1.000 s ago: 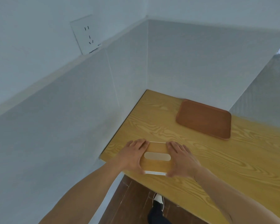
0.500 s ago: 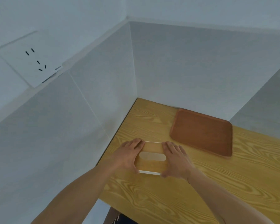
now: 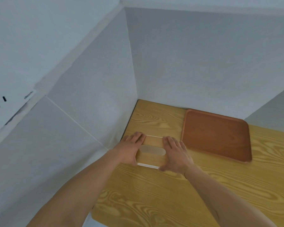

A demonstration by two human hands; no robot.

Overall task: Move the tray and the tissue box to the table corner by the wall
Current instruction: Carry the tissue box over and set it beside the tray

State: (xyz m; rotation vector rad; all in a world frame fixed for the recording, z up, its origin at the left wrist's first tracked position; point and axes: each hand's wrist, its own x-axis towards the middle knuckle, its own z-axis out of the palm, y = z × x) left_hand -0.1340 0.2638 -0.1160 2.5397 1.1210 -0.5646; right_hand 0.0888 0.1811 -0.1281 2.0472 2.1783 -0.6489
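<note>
Sitting between left hand [image 3: 129, 149] and right hand [image 3: 176, 154]: tissue box [image 3: 152, 151].

The wood-grain counter [image 3: 203, 190] fits into a wall corner. A brown tray [image 3: 216, 135] lies along its back edge; a tissue box [image 3: 152, 151] sits by its left edge, just beside the tray.

Both hands [image 3: 154, 153] clasp tissue box [image 3: 152, 151] beside tray [image 3: 216, 135]
</note>
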